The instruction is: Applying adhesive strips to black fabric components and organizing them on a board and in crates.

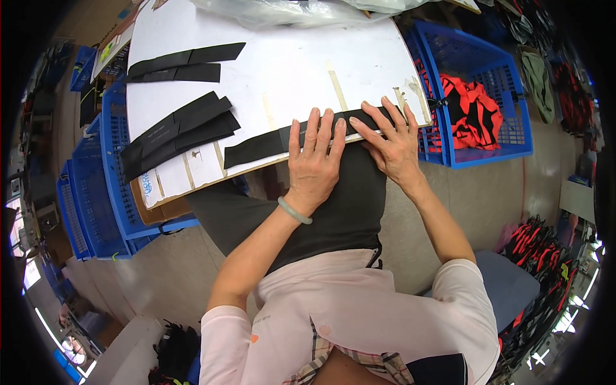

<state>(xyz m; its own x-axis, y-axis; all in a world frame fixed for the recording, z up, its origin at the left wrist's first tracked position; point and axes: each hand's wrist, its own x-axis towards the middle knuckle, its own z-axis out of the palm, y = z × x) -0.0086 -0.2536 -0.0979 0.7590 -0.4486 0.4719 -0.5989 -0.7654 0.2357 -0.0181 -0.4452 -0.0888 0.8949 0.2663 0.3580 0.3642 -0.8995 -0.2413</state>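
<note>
A long black fabric strip [263,146] lies along the near edge of the white tabletop [289,70]. My left hand [316,154] rests flat on its middle, fingers stretched out and slightly apart; a pale green bangle circles that wrist. My right hand [393,142] lies over the strip's right part with its fingers spread, the thumb side close to my left hand. Part of the strip is hidden beneath both hands. Left of them lies an overlapping stack of black strips [183,131], and farther back are more black strips [186,63].
Beside the table's right edge stands a blue plastic crate [491,154] holding red and black fabric pieces [471,112]. Blue crates [115,186] stand along the left side. Clear plastic sheeting [289,13] covers the table's far edge. A grey-blue seat [507,285] is at lower right.
</note>
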